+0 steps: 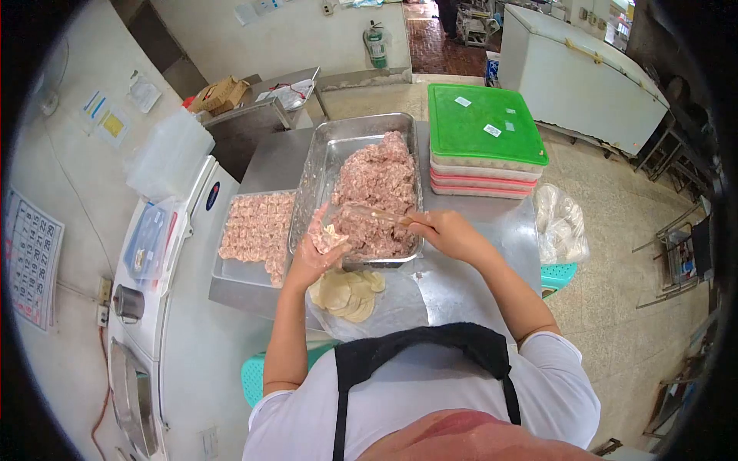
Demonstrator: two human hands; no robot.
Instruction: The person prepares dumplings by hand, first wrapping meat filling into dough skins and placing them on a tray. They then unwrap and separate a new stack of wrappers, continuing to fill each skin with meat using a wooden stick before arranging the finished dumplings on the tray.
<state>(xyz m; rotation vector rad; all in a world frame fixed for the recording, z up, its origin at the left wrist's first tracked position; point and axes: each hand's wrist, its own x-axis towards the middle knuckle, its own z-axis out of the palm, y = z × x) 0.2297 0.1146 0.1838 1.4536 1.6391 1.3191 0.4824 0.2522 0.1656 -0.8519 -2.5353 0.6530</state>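
The right hand (453, 237) grips a spatula (373, 213) crosswise, pointing left above minced meat (377, 170); the left hand (311, 252) cups a dumpling wrapper (330, 240).

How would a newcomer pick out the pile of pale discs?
Find the steel table, then the deep metal pan of ground meat on it. Between that pan and the black apron lies the pile of pale discs. Flat, round and overlapping, they stand apart from the lumpy pink meat nearby.

Arms (524, 301) extended forward, left hand (309, 261) cupped and holding, right hand (453, 235) gripping
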